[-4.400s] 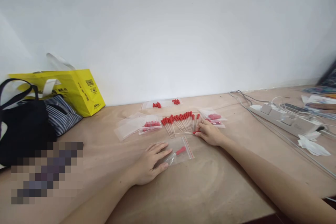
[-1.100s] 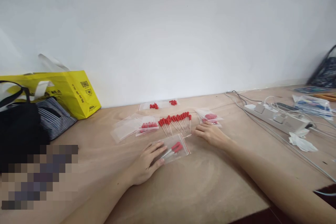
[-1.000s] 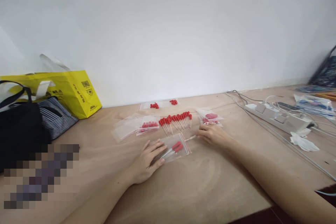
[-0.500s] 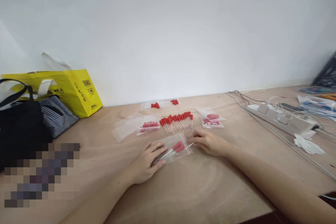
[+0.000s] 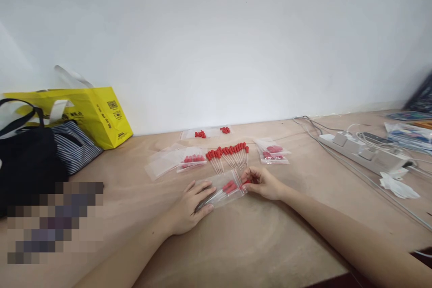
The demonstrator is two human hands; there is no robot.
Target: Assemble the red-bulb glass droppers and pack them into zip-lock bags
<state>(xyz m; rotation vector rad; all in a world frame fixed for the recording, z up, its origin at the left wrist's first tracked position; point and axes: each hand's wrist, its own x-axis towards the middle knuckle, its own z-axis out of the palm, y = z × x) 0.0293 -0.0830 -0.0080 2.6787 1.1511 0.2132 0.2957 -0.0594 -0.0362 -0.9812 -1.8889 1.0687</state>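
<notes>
A clear zip bag (image 5: 221, 195) with a red line along its mouth lies in front of me, holding red-bulbed glass droppers (image 5: 229, 186). My left hand (image 5: 192, 204) grips its lower left end, the thumb below and the fingers laid across the top. At the mouth on the right, my right hand (image 5: 261, 183) pinches another dropper by its red bulb (image 5: 246, 183), the stem pointing into the bag. Just beyond the bag, several loose droppers (image 5: 231, 152) lie fanned out with their bulbs away from me.
Flat empty bags (image 5: 162, 162) and a filled bag (image 5: 192, 160) lie left of the fan; more filled bags (image 5: 274, 155) lie right. Another bag (image 5: 212, 132) lies by the wall. A power strip (image 5: 364, 153) with cables stands right, a yellow bag (image 5: 101, 117) left.
My right hand has moved slightly left to the bag's mouth, and the dropper's red bulb now shows between its fingers. My left hand stays on the bag.
</notes>
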